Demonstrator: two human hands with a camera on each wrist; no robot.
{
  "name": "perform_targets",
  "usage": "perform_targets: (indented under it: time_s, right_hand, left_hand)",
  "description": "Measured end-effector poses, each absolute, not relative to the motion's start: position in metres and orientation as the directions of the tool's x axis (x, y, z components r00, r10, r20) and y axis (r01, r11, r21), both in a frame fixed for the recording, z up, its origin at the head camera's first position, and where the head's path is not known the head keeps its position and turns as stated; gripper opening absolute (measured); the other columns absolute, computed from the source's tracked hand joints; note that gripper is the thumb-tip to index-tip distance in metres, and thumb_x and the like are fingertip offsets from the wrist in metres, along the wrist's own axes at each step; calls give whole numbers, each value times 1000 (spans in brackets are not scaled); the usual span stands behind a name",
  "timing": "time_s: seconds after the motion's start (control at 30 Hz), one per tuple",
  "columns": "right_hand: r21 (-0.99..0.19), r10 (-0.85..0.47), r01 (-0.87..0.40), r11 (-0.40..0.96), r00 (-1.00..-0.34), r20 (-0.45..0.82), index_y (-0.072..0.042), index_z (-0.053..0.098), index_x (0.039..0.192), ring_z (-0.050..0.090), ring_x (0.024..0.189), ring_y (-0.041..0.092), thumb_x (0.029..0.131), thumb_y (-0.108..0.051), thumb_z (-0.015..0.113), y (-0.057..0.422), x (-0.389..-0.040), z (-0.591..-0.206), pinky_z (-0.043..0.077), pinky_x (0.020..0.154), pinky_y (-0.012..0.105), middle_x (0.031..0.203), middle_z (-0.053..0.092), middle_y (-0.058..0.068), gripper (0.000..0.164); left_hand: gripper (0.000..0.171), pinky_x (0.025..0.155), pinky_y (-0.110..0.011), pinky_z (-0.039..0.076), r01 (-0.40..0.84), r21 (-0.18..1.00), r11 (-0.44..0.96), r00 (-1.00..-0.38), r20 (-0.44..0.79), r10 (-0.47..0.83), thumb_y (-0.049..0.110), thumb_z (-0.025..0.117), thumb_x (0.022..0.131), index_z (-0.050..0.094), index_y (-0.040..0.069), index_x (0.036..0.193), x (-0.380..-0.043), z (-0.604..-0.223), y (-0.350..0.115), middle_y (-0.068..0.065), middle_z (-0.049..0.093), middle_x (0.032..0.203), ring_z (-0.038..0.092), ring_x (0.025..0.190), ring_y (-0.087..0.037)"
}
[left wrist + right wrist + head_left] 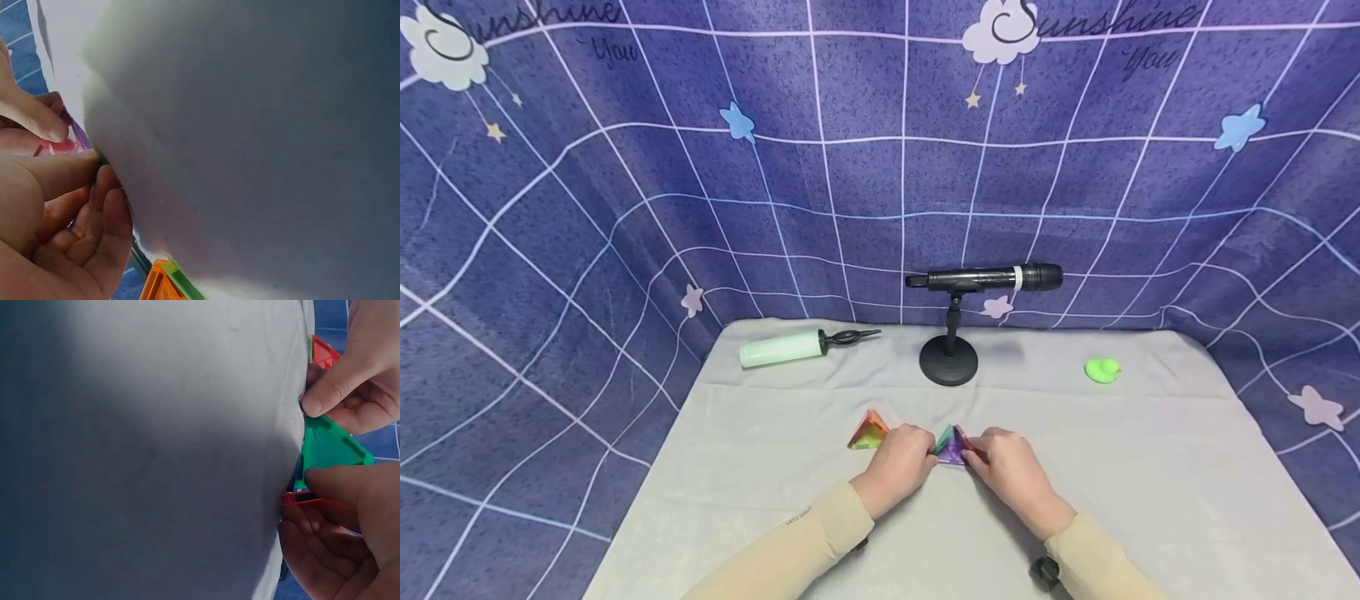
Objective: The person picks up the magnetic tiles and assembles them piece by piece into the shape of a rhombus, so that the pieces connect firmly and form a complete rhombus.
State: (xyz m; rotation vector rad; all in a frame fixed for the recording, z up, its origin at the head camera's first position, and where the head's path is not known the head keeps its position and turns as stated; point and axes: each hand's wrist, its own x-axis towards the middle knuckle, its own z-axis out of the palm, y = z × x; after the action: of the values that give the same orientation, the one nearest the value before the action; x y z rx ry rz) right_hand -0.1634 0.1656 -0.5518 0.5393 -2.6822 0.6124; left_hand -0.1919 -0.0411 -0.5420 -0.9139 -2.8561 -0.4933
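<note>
Both hands work at a small cluster of translucent magnetic tiles on the table. My left hand [898, 462] pinches a corner of a green triangular tile [331, 450], its thumb on the edge in the right wrist view. My right hand [1015, 467] pinches a red tile [300, 497] between thumb and fingers, thumb tip right at the green tile's near corner. A purple tile [953, 455] shows between the hands, with the green and red tiles leaning up around it. Left of my left hand stands a small pyramid [868, 432] of orange, red and yellow-green tiles, partly hidden by that hand.
At the back of the cloth-covered table [1150, 483] a black microphone [985, 277] rests on a round-based stand [949, 362]. A pale green hand pump [782, 348] lies back left, a green toy duck [1102, 370] back right. A purple patterned curtain [865, 183] hangs behind.
</note>
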Motion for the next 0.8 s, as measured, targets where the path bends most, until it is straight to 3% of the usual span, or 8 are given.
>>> perform_targets:
  time_s: [0.43,0.8]
  right_hand:
    - [-279,-332,-477,833,-835,438,-7,84,92,55,58,8,79,-9,91,164,-163,-552,48,54,30,71,59,-6,16]
    - [-303,-323,-475,827,-840,436,-10,84,95,57,59,10,78,-13,92,165,-164,-553,51,56,32,71,59,-7,19]
  left_hand:
    - [29,61,-31,50,581,251,774,-814,191,549,17,86,85,65,19,66,-192,-542,-39,9,60,64,63,64,-14]
    - [26,62,-32,49,598,213,772,-800,208,562,16,85,85,64,18,70,-190,-544,-40,6,60,68,63,66,-15]
